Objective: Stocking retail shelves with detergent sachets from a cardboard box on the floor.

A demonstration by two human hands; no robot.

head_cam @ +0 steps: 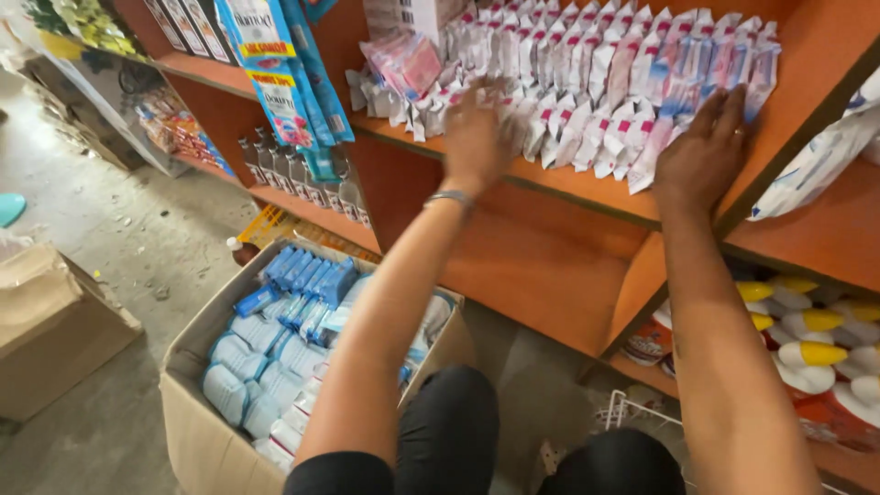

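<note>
Both my hands reach up to an orange wooden shelf (568, 188) packed with rows of small white, pink and blue sachet packets (596, 82). My left hand (477, 137), with a metal bracelet at the wrist, is blurred and lies on the packets at the left of the stack, fingers spread. My right hand (701, 151), a ring on one finger, rests flat against the packets at the right end of the row. Neither hand clearly grips a packet. My knees in dark trousers (449, 431) are at the bottom of the view.
An open cardboard box (197, 431) of blue and white packets stands on the floor below my left arm. A closed carton (46, 330) sits at the left. Bottles with yellow caps (811, 353) fill the lower right shelf. Hanging blue packages (284, 92) and small bottles line the left shelves.
</note>
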